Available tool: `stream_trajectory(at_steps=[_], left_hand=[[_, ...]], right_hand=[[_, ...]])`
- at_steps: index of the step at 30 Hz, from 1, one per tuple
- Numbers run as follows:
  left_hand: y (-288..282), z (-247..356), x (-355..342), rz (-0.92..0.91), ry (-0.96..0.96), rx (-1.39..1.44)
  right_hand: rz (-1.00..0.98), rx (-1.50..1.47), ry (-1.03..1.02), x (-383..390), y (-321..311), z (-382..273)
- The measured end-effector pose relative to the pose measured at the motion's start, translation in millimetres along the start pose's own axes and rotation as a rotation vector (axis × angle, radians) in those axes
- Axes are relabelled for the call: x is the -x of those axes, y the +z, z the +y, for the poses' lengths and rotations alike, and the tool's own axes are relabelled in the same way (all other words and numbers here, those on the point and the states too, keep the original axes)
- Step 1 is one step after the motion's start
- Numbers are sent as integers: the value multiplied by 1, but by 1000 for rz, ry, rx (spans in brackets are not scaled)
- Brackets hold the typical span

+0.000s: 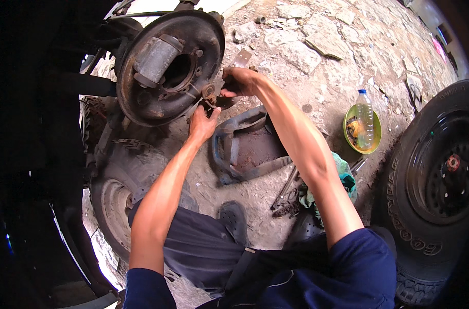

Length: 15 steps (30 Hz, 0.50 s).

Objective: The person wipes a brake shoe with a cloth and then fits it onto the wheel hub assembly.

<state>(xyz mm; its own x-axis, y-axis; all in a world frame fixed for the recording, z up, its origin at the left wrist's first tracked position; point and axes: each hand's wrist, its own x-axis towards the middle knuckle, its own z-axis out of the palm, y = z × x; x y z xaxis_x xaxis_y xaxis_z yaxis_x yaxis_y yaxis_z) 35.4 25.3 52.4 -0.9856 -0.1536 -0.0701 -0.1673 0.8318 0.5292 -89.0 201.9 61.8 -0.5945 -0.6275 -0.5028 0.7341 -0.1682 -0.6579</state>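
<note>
A round, dark brake backing plate [141,103] hangs at the upper left. A grey metal cylinder [160,61] is fixed on its face, beside the centre hole. At the plate's lower right edge is a small rusty metal part [208,92] with a round end. My left hand [202,122] comes from below, thumb and fingers closed about the lower end of this part. From the right my right hand [240,82] curls beside it, thumb bent in; what its fingers hold is mostly hidden. A flat metal strip [241,58] shows just beyond that hand.
Below my hands lies a worn rubber-edged seat or pad [260,147]. Tools [285,190] and a green cloth [345,177] are near my shoe. A green bowl [378,136] holds a plastic bottle [365,116]. Tyres stand right [399,206] and left [108,175].
</note>
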Motion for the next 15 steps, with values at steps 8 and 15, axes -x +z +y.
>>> stream_trajectory(at_steps=[8,15], left_hand=[[-7,8,5,-63,19,-46],[-63,59,11,-486,-92,-496]], right_hand=[[203,278,-203,37,18,17],[507,750,-573,75,59,38]])
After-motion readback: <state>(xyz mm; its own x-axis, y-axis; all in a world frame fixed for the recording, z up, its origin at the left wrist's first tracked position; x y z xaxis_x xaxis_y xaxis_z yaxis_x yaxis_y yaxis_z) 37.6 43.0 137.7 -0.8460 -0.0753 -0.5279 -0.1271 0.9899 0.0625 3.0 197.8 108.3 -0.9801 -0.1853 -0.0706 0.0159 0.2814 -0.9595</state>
